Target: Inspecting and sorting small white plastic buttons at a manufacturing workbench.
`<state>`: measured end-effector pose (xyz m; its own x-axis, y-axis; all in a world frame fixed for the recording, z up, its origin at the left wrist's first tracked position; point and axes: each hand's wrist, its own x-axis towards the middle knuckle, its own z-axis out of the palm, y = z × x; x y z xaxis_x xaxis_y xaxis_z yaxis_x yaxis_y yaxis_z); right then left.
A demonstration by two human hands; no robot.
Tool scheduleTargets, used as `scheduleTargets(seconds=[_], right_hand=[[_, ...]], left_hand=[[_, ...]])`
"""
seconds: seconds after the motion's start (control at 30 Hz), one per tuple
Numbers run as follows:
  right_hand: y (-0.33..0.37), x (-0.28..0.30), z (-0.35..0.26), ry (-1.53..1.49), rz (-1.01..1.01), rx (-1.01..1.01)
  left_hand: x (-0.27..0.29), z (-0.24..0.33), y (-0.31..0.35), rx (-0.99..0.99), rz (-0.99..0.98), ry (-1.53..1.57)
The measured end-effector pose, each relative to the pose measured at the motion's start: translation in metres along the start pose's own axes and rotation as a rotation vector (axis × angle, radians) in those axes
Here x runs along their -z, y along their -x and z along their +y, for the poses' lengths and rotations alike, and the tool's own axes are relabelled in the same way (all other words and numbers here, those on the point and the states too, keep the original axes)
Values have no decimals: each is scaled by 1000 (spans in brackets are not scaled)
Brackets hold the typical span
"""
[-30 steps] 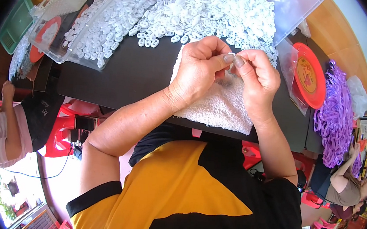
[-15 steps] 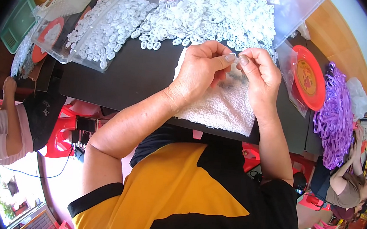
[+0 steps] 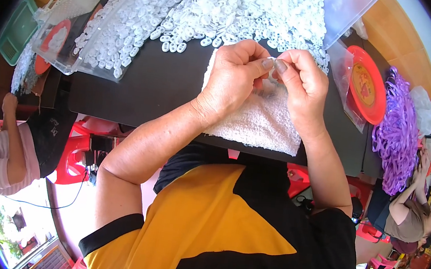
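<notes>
Over a white terry towel [image 3: 258, 122] my two hands meet, fingertips touching. My left hand [image 3: 236, 70] is closed in a pinch of thumb and forefinger on a small white plastic piece [image 3: 272, 59], mostly covered by the fingers. Pinching at the same piece, my right hand [image 3: 303, 83] has its thumb and forefinger pressed together. Just beyond them spreads a big heap of white oval plastic pieces [image 3: 268, 15] with holes in them. A clear plastic bin [image 3: 56, 62] of similar white pieces lies to the left.
A red plate [image 3: 376, 106] and a bundle of purple ribbon [image 3: 397, 136] lie at right. The dark table [image 3: 121, 94] runs under everything. A green basket [image 3: 14, 37] stands at far left. One person [image 3: 8, 161] sits left, another [image 3: 406, 223] right, hands at the purple ribbon.
My fingertips have come closer together, closing the small gap between the two hands around the white piece. The whole view has shifted slightly.
</notes>
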<state>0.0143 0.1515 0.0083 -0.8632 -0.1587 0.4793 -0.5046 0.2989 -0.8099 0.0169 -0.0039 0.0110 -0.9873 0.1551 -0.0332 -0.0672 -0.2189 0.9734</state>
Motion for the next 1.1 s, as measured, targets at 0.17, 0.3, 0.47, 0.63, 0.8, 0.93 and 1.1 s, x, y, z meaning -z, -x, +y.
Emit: scheduleTargets(seconds=[0.17,0.3,0.47,0.63,0.8,0.93,1.1], right_hand=[[-3,0,1,-19,-3,-12],[-2,-3,1,-54,-12,-32],[-3,-5,7,-110,0,-120],[-20,18,2,-257,191,-222],[-43,54,33,127,29,-210],[-55,35,46,856,-158,60],[-61,12,52,994,-213,290]], left_hand=[[1,2,-1,-44,4,-55],[-1,0,0,-31,17,-36],[-1,-3,-6,24,41,41],[5,1,-9,52,184,165],[16,1,-23,91,245,259],[16,2,-19,113,208,193],[17,0,-18,85,179,143]])
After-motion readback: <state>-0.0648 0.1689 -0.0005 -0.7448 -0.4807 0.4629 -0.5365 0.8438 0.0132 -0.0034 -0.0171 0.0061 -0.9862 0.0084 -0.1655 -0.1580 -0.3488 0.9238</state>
